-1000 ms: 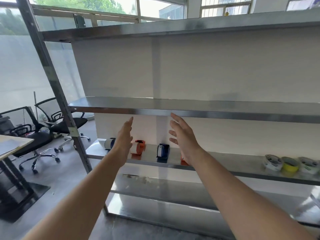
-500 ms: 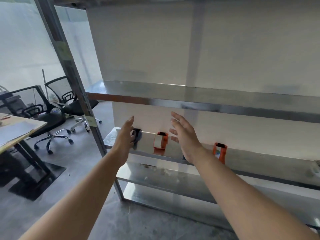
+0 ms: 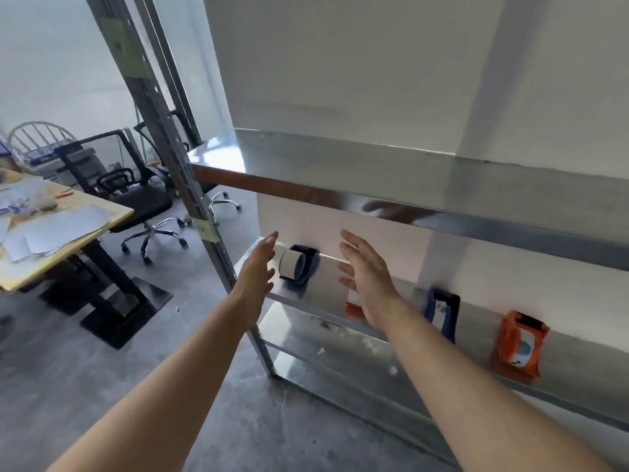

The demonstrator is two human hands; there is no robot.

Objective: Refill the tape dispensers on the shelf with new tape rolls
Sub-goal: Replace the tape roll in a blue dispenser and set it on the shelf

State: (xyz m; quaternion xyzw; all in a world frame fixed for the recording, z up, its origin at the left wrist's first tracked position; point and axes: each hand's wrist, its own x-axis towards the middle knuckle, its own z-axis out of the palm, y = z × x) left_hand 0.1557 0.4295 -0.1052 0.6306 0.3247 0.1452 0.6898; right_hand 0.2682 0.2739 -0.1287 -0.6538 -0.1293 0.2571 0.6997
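Four tape dispensers stand along the shelf (image 3: 391,298) at centre right: a blue one (image 3: 299,264), an orange one (image 3: 352,299) half hidden by the right hand (image 3: 366,275), another blue (image 3: 441,310) and another orange (image 3: 519,342). Both hands hover spread wide and empty, the left hand (image 3: 258,267) just left of the first dispenser.
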